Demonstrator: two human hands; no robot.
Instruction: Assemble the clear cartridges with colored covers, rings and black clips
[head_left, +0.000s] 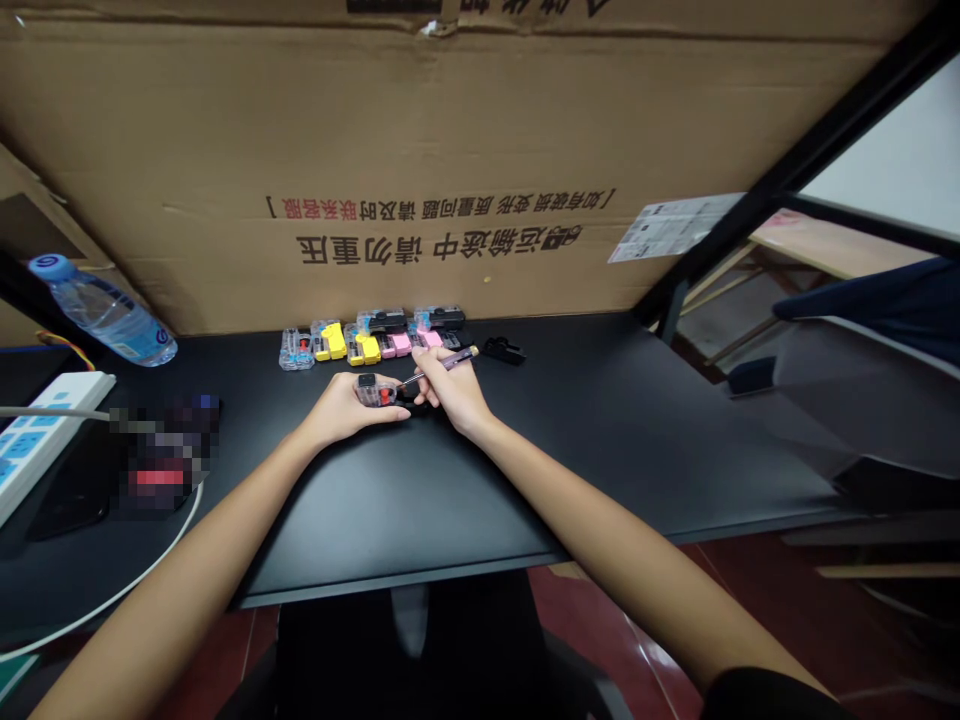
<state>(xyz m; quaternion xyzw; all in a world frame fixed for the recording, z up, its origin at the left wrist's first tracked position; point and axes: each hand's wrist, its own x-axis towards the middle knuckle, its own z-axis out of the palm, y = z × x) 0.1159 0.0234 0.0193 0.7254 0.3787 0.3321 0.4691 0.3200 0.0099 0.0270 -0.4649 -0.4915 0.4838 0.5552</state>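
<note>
My left hand (346,410) is closed around a small clear plastic case (369,391) with a red part inside and a black piece on top. A slim screwdriver (457,357) with a dark handle and yellowish end is pinched in my right hand (451,390). Its thin shaft slants down to the left, and the tip meets the case's right side. Under my right fingers is a dark piece, mostly hidden. Just behind my hands, several similar clear cases with yellow (330,343), pink (395,345) and black (386,320) parts lie in a cluster.
A loose black plastic part (504,350) lies right of the cluster. Tall cardboard (465,130) stands along the black table's (600,440) back edge. To the left are a leaning water bottle (112,312), a white power strip (45,430) and a white cable (169,555).
</note>
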